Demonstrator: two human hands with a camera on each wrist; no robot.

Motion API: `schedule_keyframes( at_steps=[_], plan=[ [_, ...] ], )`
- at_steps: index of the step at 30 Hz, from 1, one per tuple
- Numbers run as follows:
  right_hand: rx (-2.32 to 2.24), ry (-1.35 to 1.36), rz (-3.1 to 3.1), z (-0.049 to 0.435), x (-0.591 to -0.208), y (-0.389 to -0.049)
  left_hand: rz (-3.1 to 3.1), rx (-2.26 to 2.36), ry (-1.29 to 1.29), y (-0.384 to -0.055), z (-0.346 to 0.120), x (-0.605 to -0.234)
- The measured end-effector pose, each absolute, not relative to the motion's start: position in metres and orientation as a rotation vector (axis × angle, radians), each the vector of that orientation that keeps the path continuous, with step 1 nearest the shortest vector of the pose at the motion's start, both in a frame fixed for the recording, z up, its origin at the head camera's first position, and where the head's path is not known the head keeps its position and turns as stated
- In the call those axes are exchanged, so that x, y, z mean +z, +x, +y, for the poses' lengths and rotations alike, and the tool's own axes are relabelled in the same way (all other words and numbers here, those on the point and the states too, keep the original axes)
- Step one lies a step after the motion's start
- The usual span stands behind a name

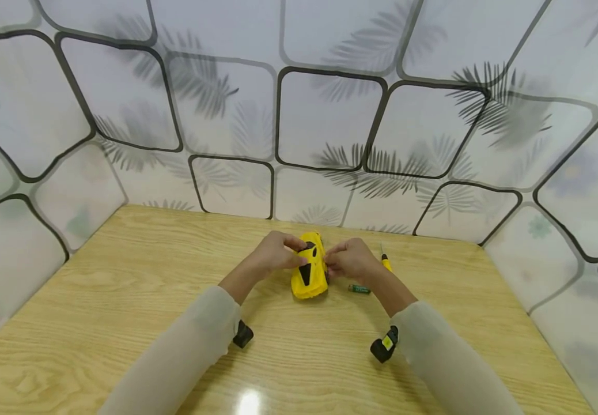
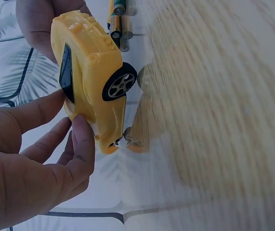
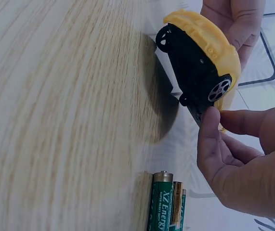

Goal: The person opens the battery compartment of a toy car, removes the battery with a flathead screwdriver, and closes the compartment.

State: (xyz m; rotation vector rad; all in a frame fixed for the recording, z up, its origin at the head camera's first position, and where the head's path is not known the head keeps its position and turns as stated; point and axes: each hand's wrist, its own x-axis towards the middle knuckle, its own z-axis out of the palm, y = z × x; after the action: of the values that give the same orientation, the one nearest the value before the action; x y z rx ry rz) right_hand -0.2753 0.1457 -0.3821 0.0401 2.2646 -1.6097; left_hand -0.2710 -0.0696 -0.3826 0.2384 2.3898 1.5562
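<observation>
A yellow toy car [image 1: 310,285] with black windows is held between both hands, raised on one side above the wooden table. My left hand [image 1: 276,253] grips its left side, thumb and fingers against the body near the dark windscreen [image 2: 67,72]. From the other side my right hand [image 1: 353,259] pinches the car's edge close to a wheel [image 3: 219,90], thumb at the black underside [image 3: 191,65]. What lies between the right fingertips is partly hidden. Green batteries [image 3: 161,204] lie on the table near the right hand.
A screwdriver [image 1: 386,263] with a yellow and black handle lies to the right, partly behind the right forearm. Patterned white panels [image 1: 325,115] stand around the back and sides of the table [image 1: 148,276]. A black camera [image 1: 383,346] hangs at the right wrist.
</observation>
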Motion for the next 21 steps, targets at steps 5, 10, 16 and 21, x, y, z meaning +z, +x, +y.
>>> schedule_keyframes(
  at_steps=[5,10,16,21],
  plan=[
    [-1.573,0.077,2.267,0.1460,-0.3837,-0.2783,2.432,1.521,0.240,-0.2691,-0.0670,-0.3805],
    [-1.531,0.106,2.271,0.1440,-0.3851,-0.2790,2.431,1.511,0.230,-0.2685,-0.0656,-0.3807],
    [-1.523,0.129,2.248,0.1409,-0.3849,-0.2786,2.428,1.521,0.228,-0.2697,-0.0673,-0.3833],
    [-1.492,0.129,2.242,0.1377,-0.3885,-0.2776,2.417,1.521,0.217,-0.2696,-0.0685,-0.3845]
  ],
)
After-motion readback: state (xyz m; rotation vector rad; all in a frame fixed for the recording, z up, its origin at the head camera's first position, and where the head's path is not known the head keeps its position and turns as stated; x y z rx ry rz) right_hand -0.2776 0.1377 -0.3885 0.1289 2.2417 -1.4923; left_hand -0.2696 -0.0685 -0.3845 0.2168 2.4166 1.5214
